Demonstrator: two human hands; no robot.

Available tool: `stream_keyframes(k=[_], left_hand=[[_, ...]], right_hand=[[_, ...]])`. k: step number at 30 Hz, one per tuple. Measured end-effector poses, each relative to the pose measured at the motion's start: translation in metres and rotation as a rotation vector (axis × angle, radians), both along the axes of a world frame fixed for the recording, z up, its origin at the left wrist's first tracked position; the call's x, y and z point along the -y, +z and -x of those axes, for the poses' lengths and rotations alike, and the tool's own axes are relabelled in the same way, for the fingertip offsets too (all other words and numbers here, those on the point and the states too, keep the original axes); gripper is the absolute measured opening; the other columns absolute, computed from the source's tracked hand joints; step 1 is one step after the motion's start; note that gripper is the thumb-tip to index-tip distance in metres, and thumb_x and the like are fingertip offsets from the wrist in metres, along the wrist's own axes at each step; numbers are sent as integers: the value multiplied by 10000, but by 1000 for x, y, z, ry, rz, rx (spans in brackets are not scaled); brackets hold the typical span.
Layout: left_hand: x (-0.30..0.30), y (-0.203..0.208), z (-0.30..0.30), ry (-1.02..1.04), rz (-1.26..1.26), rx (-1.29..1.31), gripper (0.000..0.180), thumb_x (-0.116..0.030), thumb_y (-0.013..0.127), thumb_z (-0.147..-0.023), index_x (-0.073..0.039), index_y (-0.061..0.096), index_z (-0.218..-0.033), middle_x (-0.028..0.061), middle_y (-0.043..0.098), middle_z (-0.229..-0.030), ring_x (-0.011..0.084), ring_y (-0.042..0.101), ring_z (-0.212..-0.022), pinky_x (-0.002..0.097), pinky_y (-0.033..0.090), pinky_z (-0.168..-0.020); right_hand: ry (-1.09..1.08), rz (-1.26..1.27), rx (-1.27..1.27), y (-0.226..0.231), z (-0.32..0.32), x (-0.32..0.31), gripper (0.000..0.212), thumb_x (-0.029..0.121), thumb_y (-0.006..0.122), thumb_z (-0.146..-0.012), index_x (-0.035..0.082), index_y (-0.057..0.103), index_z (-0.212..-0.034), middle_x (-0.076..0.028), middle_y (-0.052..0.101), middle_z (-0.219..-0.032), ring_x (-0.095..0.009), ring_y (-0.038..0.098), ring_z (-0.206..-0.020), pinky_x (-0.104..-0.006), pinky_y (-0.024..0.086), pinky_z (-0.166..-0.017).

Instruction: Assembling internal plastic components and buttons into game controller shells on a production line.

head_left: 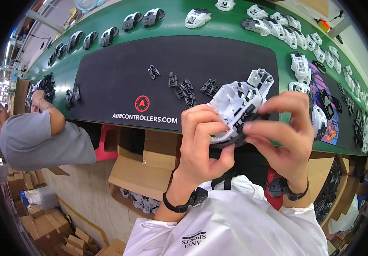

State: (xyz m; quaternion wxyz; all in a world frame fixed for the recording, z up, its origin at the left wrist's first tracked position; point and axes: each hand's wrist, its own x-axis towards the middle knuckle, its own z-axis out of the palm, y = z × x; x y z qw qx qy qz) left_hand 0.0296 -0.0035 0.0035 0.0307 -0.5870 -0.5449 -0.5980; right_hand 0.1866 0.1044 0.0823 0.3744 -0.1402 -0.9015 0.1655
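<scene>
A white plastic mouse shell point(239, 100), its ribbed inside facing up, is held over the mat's front edge. My left hand point(203, 138) is closed around the shell's left and near side, with the thumb underneath. At the opposite side my right hand point(284, 134) has its fingers bent and pressed together against the shell, beside a black part point(250, 114) fitted along its edge. Those fingertips hide whatever small piece may be between them. Small black plastic clips point(186, 89) lie on the mat beyond the shell, and one clip point(153, 72) sits apart from them.
The black mat point(120, 85) covers part of the green table point(171, 25). White shells point(277, 27) stand at the far right, black-and-white ones point(109, 36) at the far left. A co-worker point(47, 138) in grey handles black parts at left. Open cardboard boxes point(139, 177) stand below the table edge.
</scene>
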Motion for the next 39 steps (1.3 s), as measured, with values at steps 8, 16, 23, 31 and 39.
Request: stream_keyframes(k=[8, 16, 23, 31, 39], left_hand=[[1, 3, -3, -130, -8, 67, 244, -155, 633, -748, -13, 580, -939, 150, 581, -985, 324, 596, -943, 419, 490, -815], [3, 5, 2, -263, 42, 265, 401, 8, 672, -639, -27, 556, -1022, 140, 576, -988, 332, 571, -992, 413, 466, -876], [8, 15, 2, -325, -34, 332, 436, 21, 624, -598, -42, 553, -1024, 132, 591, -1006, 328, 596, -991, 434, 488, -867], [3, 11, -3, -605, -88, 992, 848, -96, 821, -815, 1, 336, -1505, 272, 442, -1460, 419, 445, -1388, 510, 452, -1100], [11, 10, -3, -595, -17, 1064, 739, -139, 766, -892, 115, 362, -1456, 282, 495, -1442, 370, 511, -1342, 485, 404, -1131]], right_hand=[[48, 5, -103, -6, -2, 5, 311, 24, 824, -542, 106, 758, -834, -3, 652, -819, -237, 545, -786, -323, 457, -655], [19, -71, -14, -12, -1, 5, 323, 105, 848, -560, 71, 734, -861, -19, 655, -866, -267, 572, -863, -369, 486, -728], [177, 182, 162, -1, -5, -8, 363, 137, 851, -552, 83, 745, -895, -21, 684, -903, -319, 584, -1046, -444, 507, -873], [173, 373, 93, 7, 1, -3, 362, 130, 872, -593, 100, 781, -943, -27, 677, -843, -276, 612, -930, -444, 505, -922], [214, 568, 54, -5, 0, 8, 276, 57, 820, -711, 64, 770, -982, -68, 673, -832, -249, 600, -786, -381, 501, -787]])
